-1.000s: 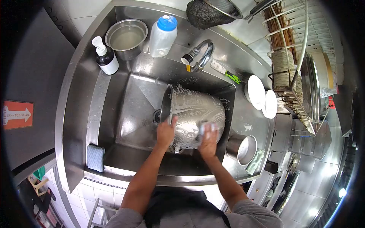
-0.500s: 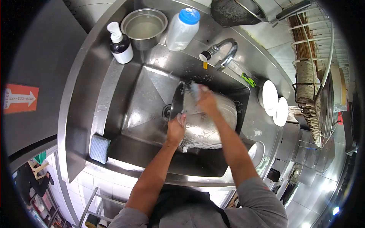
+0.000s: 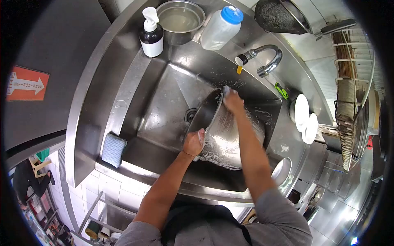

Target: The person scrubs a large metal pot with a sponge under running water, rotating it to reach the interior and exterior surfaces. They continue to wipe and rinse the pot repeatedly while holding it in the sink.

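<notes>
A large metal pot (image 3: 230, 141) lies tilted on its side in the sink, its mouth facing left and its outer wall streaked with suds. My left hand (image 3: 193, 142) is closed round the near part of its rim, some foam on the fingers. At the far part of the rim, my right hand (image 3: 234, 102) presses a pale, sudsy sponge (image 3: 226, 91) against the pot. Fingers hide most of that sponge, so its exact kind is hard to make out.
The steel sink (image 3: 160, 110) surrounds the pot, with a faucet (image 3: 269, 61) behind. A soap pump bottle (image 3: 152, 41), a water-filled pan (image 3: 180, 35) and a blue-capped jug (image 3: 221, 30) line the back. A blue sponge (image 3: 113, 150) rests front left; white bowls (image 3: 301, 110) stand right.
My right hand has moved along the pot's far rim with the sponge. The pot's mouth has turned more into view. My left hand remains on the rim, and the camera view has shifted.
</notes>
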A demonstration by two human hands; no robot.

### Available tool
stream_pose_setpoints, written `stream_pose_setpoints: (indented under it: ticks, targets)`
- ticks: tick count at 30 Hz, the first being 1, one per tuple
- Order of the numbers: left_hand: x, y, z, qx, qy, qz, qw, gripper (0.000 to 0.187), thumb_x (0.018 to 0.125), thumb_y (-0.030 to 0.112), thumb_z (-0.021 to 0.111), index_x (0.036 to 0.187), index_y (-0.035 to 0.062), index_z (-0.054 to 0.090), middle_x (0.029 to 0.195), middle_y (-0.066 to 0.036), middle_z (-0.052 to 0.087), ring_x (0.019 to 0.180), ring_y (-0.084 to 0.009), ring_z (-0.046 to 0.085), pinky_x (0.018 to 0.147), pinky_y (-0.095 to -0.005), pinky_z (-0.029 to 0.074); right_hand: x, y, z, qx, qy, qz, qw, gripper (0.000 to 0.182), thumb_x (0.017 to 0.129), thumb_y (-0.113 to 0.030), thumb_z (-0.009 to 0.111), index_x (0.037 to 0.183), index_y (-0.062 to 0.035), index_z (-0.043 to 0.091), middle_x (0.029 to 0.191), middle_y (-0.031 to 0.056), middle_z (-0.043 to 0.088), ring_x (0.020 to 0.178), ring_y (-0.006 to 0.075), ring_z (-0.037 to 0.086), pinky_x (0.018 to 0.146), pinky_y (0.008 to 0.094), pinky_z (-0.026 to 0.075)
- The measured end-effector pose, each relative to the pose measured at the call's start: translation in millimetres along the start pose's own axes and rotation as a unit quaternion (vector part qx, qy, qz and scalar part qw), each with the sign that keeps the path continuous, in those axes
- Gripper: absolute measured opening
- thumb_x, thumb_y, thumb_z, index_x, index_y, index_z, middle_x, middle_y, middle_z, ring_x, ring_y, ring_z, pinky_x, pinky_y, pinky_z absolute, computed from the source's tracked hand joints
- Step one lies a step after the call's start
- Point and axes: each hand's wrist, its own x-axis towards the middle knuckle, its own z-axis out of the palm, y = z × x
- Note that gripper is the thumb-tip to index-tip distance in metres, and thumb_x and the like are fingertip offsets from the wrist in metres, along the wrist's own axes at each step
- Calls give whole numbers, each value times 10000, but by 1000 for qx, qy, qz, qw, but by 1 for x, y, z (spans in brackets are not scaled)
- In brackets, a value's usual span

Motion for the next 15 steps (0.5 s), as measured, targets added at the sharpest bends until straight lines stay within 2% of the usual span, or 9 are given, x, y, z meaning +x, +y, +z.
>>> stream_pose_setpoints:
  ticks: [3, 4, 5, 7, 8, 10, 12, 14, 15]
  targets:
    - [10, -7, 1, -1, 14, 6, 1000, 397, 969, 214, 415, 689, -26, 561, 673, -269, 570, 684, -471, 565, 572, -505, 439, -1, -8, 8, -10, 61, -23, 998, 653, 820, -297, 527, 1411, -100, 333, 1391, 182, 411, 1237, 375, 460, 1022, 638, 276]
    - [8, -7, 4, -15, 9, 5, 1000, 403, 972, 222, 410, 695, -26, 566, 677, -272, 568, 689, -473, 564, 571, -505, 438, -40, -11, 15, -50, 126, -72, 988, 662, 825, -302, 536, 1405, -58, 331, 1414, 189, 383, 1278, 362, 414, 1030, 630, 269]
    - [5, -5, 7, -31, 4, 4, 1000, 409, 976, 230, 405, 702, -26, 570, 680, -275, 567, 693, -475, 563, 570, -505, 436, -68, 0, 49, -104, 230, -166, 953, 711, 819, -317, 563, 1407, -6, 311, 1441, 195, 336, 1333, 373, 323, 1041, 622, 251]
    - [2, 0, 10, -30, 2, 3, 1000, 427, 985, 250, 380, 707, -24, 554, 658, -273, 556, 682, -478, 556, 562, -493, 431, -172, -39, 56, -25, 306, -172, 936, 732, 826, -237, 578, 1424, 27, 249, 1427, 183, 339, 1341, 381, 275, 1034, 608, 262]
    - [-2, 0, 12, -51, -9, -20, 998, 437, 988, 259, 370, 706, -23, 548, 647, -273, 548, 671, -479, 551, 556, -490, 425, -186, -31, 62, -25, 311, -167, 935, 732, 826, -237, 578, 1424, 27, 249, 1427, 183, 339, 1341, 381, 275, 1034, 608, 262]
    - [7, -5, 15, -68, -18, -30, 997, 447, 990, 269, 360, 705, -23, 542, 637, -274, 540, 660, -480, 546, 550, -486, 419, -188, -26, 61, -103, 239, -191, 946, 700, 840, -278, 554, 1421, 10, 288, 1453, 190, 294, 1350, 434, 240, 1046, 615, 235]
    - [0, -11, 25, -41, 57, 29, 997, 451, 991, 275, 359, 694, -20, 528, 603, -267, 522, 631, -480, 535, 543, -486, 409, -139, -18, 37, -87, 249, -224, 938, 672, 835, -222, 546, 1424, -11, 301, 1470, 173, 286, 1362, 390, 249, 1056, 620, 214]
    - [1, -5, 26, -56, 40, 1, 998, 447, 990, 271, 361, 691, -17, 528, 590, -260, 517, 622, -482, 533, 539, -488, 407, -58, -24, 9, -58, 125, -147, 979, 727, 793, -227, 572, 1434, -29, 293, 1481, 153, 289, 1370, 337, 262, 1059, 626, 209]
    - [2, -3, 22, -65, 26, -20, 997, 442, 989, 266, 362, 689, -14, 527, 576, -253, 513, 613, -483, 531, 535, -489, 406, -61, -24, 21, -49, 124, -141, 981, 727, 793, -227, 572, 1434, -29, 293, 1481, 153, 289, 1370, 337, 262, 1059, 626, 209]
